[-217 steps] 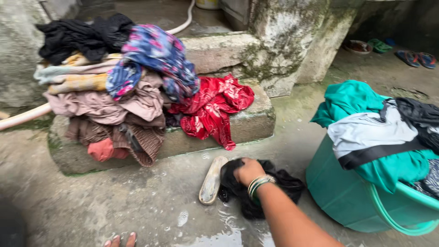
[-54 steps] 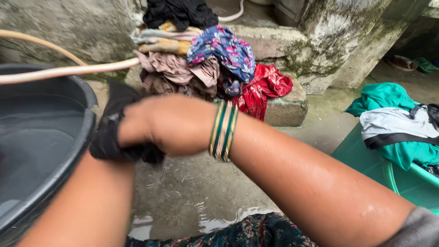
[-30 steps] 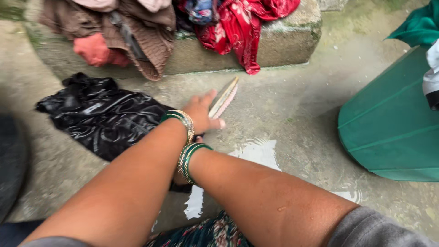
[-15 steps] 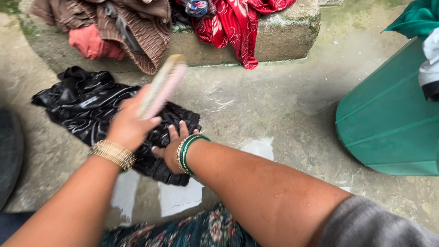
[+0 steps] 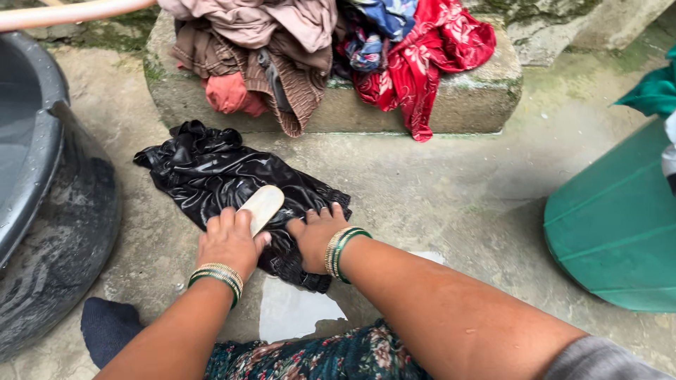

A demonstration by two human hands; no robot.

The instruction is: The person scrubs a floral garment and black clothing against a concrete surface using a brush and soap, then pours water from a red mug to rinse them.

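Observation:
A wet black cloth (image 5: 201,172) lies spread on the concrete floor in front of me. My left hand (image 5: 229,245) grips a pale oval scrubbing brush (image 5: 263,205) and presses it down on the cloth's near part. My right hand (image 5: 315,236) lies flat on the cloth just right of the brush, fingers spread, holding nothing. Green and gold bangles sit on both wrists.
A black tub (image 5: 49,190) of water stands at the left, a hose (image 5: 70,13) over it. A stone block (image 5: 468,105) behind the cloth carries a pile of clothes (image 5: 267,42) and a red garment (image 5: 422,60). A green bucket (image 5: 612,218) stands at the right. A puddle (image 5: 292,313) lies near my knees.
My left hand has brought the brush down from the air onto the black cloth. My right hand has shifted a little right on the cloth. The view has tilted up and left.

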